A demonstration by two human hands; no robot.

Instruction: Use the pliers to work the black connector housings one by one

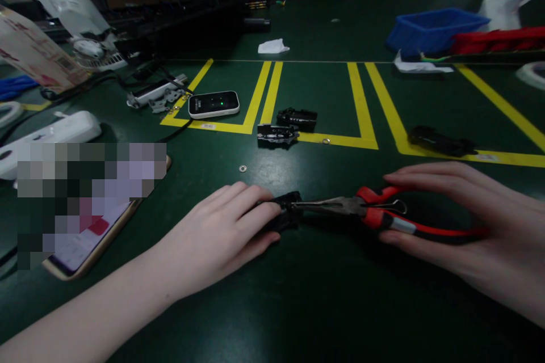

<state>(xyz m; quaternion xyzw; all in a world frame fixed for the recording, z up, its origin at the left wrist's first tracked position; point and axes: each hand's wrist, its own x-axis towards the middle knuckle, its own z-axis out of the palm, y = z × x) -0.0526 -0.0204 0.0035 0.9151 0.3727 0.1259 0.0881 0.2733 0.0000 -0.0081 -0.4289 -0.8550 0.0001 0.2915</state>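
My left hand (232, 227) is closed around a small black part (289, 210) and holds it low over the green table; the fingers hide much of it. In my right hand (460, 221) are needle-nose pliers (336, 205) with red and black handles, their tips touching the right end of the black part. A thin wire spring (398, 205) shows between the handles. Just beyond my left hand lies a small metal ring (242, 168). Farther back, two similar black assemblies lie close together, the nearer one (277, 135) showing metal pieces, the other (297, 118) darker.
Another black part (443, 142) and a second ring (326, 141) lie by the yellow tape (361, 105). At left are a phone (106, 215), a power strip (51, 139) and a flat device (213, 104) with a green light. A blue bin (436, 31) stands back right.
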